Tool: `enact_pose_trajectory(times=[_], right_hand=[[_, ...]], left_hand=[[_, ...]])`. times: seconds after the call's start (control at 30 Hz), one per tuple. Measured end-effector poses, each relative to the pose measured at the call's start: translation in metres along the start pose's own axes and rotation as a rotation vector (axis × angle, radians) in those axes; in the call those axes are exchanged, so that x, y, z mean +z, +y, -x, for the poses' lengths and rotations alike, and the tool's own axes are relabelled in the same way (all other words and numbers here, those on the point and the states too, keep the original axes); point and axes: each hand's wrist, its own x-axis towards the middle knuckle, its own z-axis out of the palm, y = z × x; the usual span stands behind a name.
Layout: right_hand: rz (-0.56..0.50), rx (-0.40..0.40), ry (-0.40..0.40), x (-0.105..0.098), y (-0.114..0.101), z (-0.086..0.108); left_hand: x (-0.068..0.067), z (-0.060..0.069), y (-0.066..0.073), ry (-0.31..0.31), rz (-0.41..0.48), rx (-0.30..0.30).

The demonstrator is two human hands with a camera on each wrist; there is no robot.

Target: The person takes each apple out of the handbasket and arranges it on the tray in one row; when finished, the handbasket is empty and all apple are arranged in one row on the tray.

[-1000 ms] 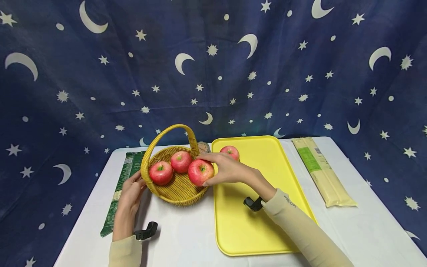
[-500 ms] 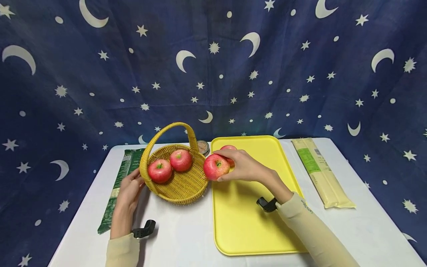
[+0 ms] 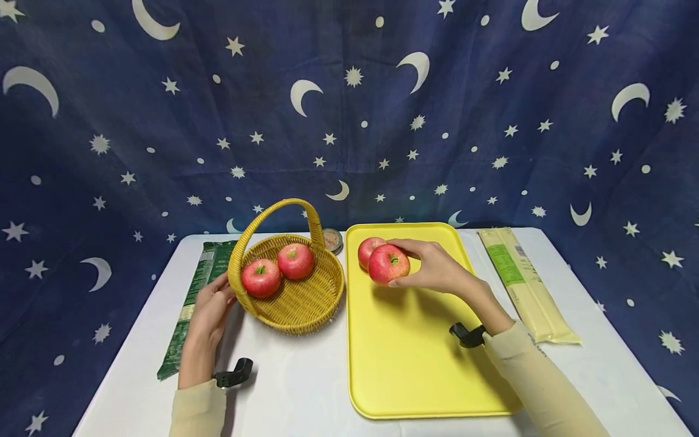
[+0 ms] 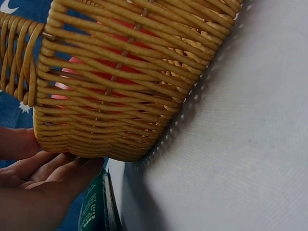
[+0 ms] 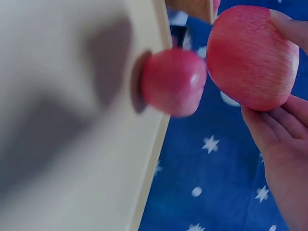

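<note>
The right hand (image 3: 437,267) grasps one apple (image 3: 389,265) above far left part of the tray (image 3: 415,364); left hand (image 3: 209,311) grips the basket (image 3: 307,303). Carrying seems in hand; next probably needs gentle lowering beside second apple (image 3: 366,250)

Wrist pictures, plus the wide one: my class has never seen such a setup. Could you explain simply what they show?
There is no machine here, just a person's two bare hands. The wide picture looks forward and down from a camera on the head; the closer two come from cameras on the left and right wrists. The left hand grips the side of a wicker basket containing two apples. The right hand holds another apple above a yellow tray, where a fourth apple rests. On the white table, a green packet lies left and a cream packet right.
</note>
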Motion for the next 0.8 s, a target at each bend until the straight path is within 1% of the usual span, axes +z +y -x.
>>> enact_pose_trajectory(times=[0.13,0.3,0.43,0.57,0.8], right_hand=[[0.011,0.049,0.019,-0.007,0.016,0.002],[0.028,0.118,0.007,-0.016,0.035,0.005],[0.032,0.172,-0.003,-0.018,0.047,0.003],[0.05,0.202,-0.005,-0.017,0.058,-0.002],[0.093,0.216,-0.017,-0.015,0.07,-0.012]], left_hand=[[0.0,0.0,0.001,-0.001,-0.006,0.014],[0.0,0.001,0.0,-0.005,-0.002,0.022],[-0.001,0.0,0.001,-0.003,0.003,0.014],[-0.002,-0.001,0.002,-0.001,0.01,0.008],[0.0,0.0,0.0,-0.003,0.021,0.01]])
